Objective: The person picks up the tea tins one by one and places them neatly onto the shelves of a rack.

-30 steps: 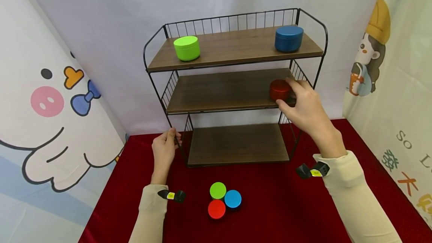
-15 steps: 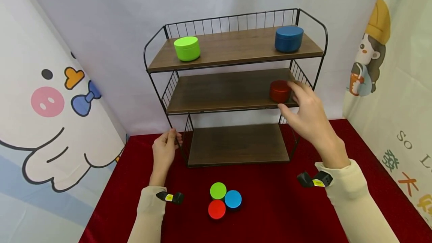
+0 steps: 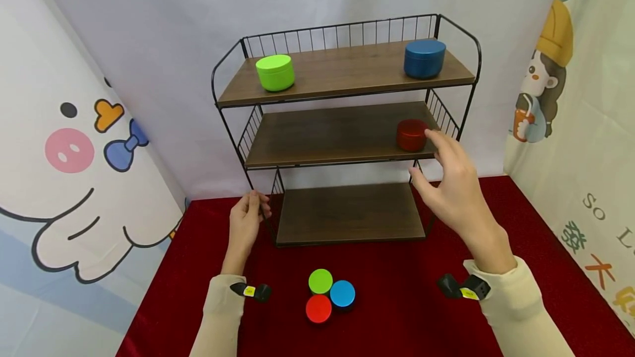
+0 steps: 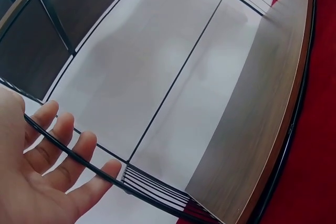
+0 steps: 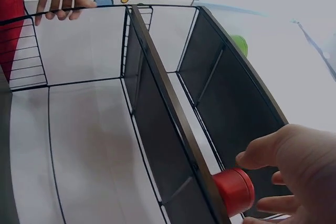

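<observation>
My right hand (image 3: 453, 186) is just off the red round tin (image 3: 411, 135), its thumb and fingers spread apart. That tin stands at the right end of the rack's middle shelf (image 3: 327, 134). In the right wrist view the red tin (image 5: 234, 191) sits between the spread thumb and fingers of my right hand (image 5: 302, 174). My left hand (image 3: 245, 219) holds the rack's left front post, low down. From the left wrist view, the fingers of my left hand (image 4: 58, 166) pass behind the thin black post (image 4: 100, 171).
On the top shelf (image 3: 347, 68) stand a green tin (image 3: 275, 72) at left and a blue tin (image 3: 424, 58) at right. Three small round pieces, green (image 3: 320, 281), blue (image 3: 342, 293) and red (image 3: 318, 309), are grouped on the red cloth (image 3: 392, 302) before the rack.
My right hand has let go of the red tin and drawn back down and to the right, fingers spreading. The tin stays in place. My left hand has barely moved on the post.
</observation>
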The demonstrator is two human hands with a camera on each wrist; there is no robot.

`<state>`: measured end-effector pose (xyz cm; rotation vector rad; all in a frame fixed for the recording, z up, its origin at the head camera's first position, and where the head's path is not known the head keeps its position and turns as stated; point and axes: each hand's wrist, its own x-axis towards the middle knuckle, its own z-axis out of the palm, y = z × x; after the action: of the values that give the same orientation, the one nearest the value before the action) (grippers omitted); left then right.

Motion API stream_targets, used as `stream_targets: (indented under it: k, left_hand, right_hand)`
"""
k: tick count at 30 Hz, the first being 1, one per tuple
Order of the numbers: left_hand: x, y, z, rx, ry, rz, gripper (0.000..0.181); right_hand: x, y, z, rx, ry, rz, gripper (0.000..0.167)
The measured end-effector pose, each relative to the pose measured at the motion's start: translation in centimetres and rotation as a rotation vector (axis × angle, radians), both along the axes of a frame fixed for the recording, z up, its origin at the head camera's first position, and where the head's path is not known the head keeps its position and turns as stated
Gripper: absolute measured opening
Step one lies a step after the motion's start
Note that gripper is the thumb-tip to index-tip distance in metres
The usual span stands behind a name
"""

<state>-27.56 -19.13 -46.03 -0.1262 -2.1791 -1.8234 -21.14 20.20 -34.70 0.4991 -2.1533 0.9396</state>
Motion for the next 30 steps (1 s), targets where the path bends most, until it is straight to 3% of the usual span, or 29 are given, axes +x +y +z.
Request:
stream_targets:
  k: [4, 9, 11, 17, 22, 30]
  left_hand:
    - [0.6, 0.4, 1.0, -0.028, -0.02, -0.001, 0.051]
    - [1.5, 0.8, 2.2, -0.061, -0.024, 0.001, 0.049]
    - [1.3, 0.6, 1.8, -0.048, -0.023, 0.003, 0.049]
    - [0.0, -0.2, -0.1, -0.018, -0.01, 0.005, 0.053]
    - [0.0, -0.2, -0.3, 0.0, 0.013, -0.013, 0.058]
    - [0.1, -0.2, -0.3, 0.022, -0.007, -0.006, 0.059]
  right_hand:
    - [0.8, -0.9, -1.1, -0.001, 0.081, 0.003, 0.069]
    - [1.7, -2.2, -2.9, -0.008, 0.169, 0.075, 0.072]
    - [1.8, -2.5, -3.6, 0.0, 0.174, 0.101, 0.073]
    - [2.4, -3.2, -6.5, 0.066, 0.055, 0.156, 0.074]
    - [2.7, -3.7, -9.1, 0.095, -0.061, 0.229, 0.077]
    - [3.5, -4.4, -13.1, 0.125, -0.197, 0.289, 0.082]
